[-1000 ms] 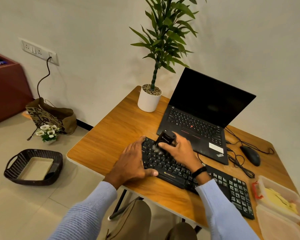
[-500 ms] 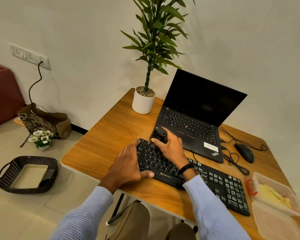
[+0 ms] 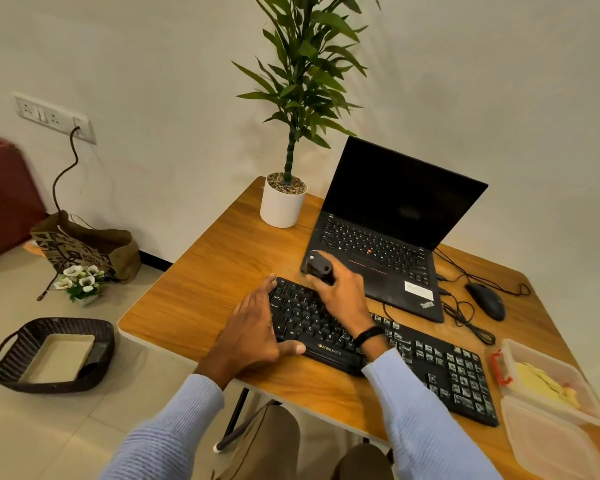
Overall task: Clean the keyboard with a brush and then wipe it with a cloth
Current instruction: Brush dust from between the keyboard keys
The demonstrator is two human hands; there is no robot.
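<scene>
At centre frame, my flat left hand (image 3: 257, 329) steadies the black plastic keyboard (image 3: 447, 372); my right hand (image 3: 343, 296) grips a small black brush (image 3: 317, 266).

I count one keyboard (image 3: 440, 368), one laptop (image 3: 378, 244), one mouse (image 3: 485, 301), one brush (image 3: 317, 266) and one plant (image 3: 284, 202) on one table (image 3: 205, 282), plus two tubs (image 3: 548, 382) (image 3: 555, 441). Two hands are in view: one left hand (image 3: 253, 327), one right hand (image 3: 343, 296). On the floor I see one basket (image 3: 97, 341), one bag (image 3: 84, 244) and one flower bunch (image 3: 80, 278).

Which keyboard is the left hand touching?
The separate black keyboard nearest the person, with the left hand resting on its end, not the one built into the laptop behind it.
</scene>
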